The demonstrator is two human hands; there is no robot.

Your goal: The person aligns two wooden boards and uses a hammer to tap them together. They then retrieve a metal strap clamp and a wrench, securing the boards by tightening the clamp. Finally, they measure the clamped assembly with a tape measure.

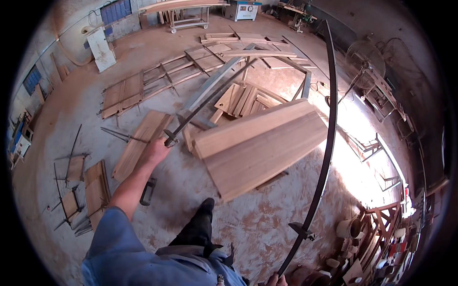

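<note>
My left hand (156, 151) is closed at the near end of a dark metal bar clamp (210, 101), beside its jaw. That bar slants up and away to the right over a grey metal frame. At the lower edge my right hand (276, 280), only partly in view, grips a second, longer bar clamp (329, 124). This one rises steeply on the right, with a sliding jaw (301, 231) a little above the hand. Between the two clamps lies a wide glued wooden panel (267, 148), raised on supports. Touching neither hand, a wooden board (140, 143) lies beyond my left forearm.
Clamped panels (98, 190) lie on the floor at left, and long panel assemblies (164, 76) farther back. The grey metal frame (214, 81) surrounds stacked wood pieces (243, 100). A large fan (365, 62) stands at far right; scrap wood and buckets (348, 228) crowd the lower right.
</note>
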